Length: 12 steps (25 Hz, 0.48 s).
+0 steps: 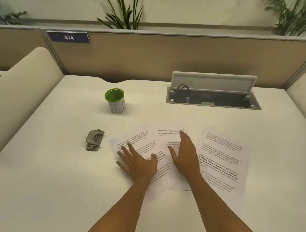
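- At centre frame, on the white desk (57, 173), three printed sheets lie fanned side by side, with both hands on them.
- Left sheet (138, 137): tilted, its top leaning toward the right of the frame; its right edge meets the middle sheet, and which one lies on top cannot be told.
- Middle sheet (169, 136): roughly upright in the frame, between the other two.
- Right sheet (223, 155): tilted the opposite way; its left edge lies just beside the middle sheet.
- Left hand (137, 163): palm down on the lower part of the left sheet, fingers straight and spread wide, thumb reaching toward the middle sheet. It grips nothing.
- Right hand (185, 156): resting on the middle sheet, fingers straight and pressed together, pointing toward the top of the frame, thumb held apart to the left. It grips nothing.
- Hole punch (94, 139): grey, left of the sheets and near the left sheet, not touching it.
- Cup (115, 100): green inside, white outside, upright, above the hole punch and well apart from the sheets.
- Cable box (213, 99): recessed in the desk at upper right, lid raised.
- Number plate (68, 37): marked 474, on the partition at upper left.
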Motion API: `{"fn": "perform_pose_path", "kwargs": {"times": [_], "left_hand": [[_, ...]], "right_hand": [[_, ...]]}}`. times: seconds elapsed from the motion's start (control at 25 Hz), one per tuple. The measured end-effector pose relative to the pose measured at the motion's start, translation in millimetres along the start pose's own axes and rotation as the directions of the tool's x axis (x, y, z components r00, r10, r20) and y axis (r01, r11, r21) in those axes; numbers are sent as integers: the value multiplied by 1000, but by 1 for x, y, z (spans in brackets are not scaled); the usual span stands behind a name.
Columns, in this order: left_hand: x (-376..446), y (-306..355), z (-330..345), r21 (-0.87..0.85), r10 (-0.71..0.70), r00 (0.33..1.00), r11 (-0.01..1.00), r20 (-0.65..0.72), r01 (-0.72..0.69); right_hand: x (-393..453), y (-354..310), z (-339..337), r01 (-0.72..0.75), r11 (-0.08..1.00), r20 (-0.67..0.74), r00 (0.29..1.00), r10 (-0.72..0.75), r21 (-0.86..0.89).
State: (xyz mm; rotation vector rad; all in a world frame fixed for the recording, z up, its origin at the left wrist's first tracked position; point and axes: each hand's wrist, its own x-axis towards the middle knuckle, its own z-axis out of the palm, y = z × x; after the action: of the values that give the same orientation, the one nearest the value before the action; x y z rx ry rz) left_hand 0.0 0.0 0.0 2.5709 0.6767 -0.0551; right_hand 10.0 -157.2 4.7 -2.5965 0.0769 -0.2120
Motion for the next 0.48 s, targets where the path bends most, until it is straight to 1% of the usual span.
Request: {"fn": "perform_pose_path", "kwargs": {"times": [0.04,0.08,0.12,0.16,0.28,0.36,0.48], "left_hand": [[-1,0,0,-44,-121,992,992,23,122],[-1,0,-1,-85,-214,976,973,31,216],[-1,-1,-2,-98,-278,960,955,41,280],[0,-3,-4,-106,-311,950,944,37,314],[7,-10,-9,-88,-335,942,938,24,336],[13,-14,-12,-72,-355,934,932,25,356],[20,-12,-16,-110,-390,919,913,53,393]], "right_hand": [[-3,-1,3,3,1000,23,1000,-3,8],[-4,-5,3,7,1000,46,999,-8,11],[-8,-8,5,15,1000,68,998,-16,11],[-13,-13,5,19,1000,98,995,-21,16],[-26,-20,9,34,998,134,990,-40,46],[-31,-21,11,-11,999,189,982,4,36],[-32,-28,17,-101,994,262,959,110,-44]]}}
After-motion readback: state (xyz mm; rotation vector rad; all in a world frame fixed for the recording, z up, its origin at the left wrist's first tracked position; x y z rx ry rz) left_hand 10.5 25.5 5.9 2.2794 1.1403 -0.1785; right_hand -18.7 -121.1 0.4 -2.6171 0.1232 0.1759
